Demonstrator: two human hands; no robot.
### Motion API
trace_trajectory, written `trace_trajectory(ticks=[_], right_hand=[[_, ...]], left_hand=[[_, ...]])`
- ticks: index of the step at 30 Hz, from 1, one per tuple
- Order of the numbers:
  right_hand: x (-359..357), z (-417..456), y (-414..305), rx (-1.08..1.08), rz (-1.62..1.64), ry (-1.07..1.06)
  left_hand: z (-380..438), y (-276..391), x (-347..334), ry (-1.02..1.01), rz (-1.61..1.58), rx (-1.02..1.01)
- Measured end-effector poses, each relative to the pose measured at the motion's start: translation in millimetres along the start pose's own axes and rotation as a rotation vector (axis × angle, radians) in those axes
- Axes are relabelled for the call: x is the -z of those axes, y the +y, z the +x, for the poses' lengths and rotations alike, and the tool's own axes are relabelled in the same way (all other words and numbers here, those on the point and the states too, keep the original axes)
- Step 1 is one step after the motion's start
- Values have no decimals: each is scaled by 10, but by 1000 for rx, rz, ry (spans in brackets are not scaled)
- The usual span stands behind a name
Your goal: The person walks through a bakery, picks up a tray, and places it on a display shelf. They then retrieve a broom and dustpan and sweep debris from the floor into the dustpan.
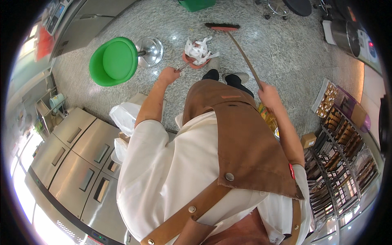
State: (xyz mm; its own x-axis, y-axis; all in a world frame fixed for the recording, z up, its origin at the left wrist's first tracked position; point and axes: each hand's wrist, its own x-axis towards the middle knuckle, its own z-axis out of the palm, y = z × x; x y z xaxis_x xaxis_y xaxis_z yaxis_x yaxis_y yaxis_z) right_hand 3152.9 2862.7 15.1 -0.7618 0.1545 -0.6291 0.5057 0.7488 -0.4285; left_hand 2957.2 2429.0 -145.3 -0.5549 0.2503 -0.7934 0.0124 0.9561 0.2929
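Observation:
My left hand [168, 76] is closed around the handle of a reddish dustpan [196, 65], which is on or just above the speckled floor in front of my feet. White crumpled strips [199, 51], paper or thin plastic, fill the pan and hang over its edges. In my right hand [269, 95] is the long stick of a broom [245, 56]. The broom's head [222, 27], red with dark bristles, lies on the floor beyond the dustpan, a little to its right. Strips and broom head are apart.
Left of the dustpan stands a green bucket-seat stool [120, 61] on a round chrome base [150, 52]. A green container [197, 4] is at the far edge. Steel refrigerator doors [73, 171] line the left; a rack of baking trays [340, 159] and a cardboard box [308, 140] stand right.

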Motion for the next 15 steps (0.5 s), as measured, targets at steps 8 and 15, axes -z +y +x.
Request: trace_trajectory(ticks=[8, 15], right_hand=[[-299, 1113, -659, 0, -218, -79], [22, 978, -463, 116, -293, -165]], left_hand=[[-204, -66, -86, 43, -123, 86], [-37, -204, -372, 86, -186, 93]])
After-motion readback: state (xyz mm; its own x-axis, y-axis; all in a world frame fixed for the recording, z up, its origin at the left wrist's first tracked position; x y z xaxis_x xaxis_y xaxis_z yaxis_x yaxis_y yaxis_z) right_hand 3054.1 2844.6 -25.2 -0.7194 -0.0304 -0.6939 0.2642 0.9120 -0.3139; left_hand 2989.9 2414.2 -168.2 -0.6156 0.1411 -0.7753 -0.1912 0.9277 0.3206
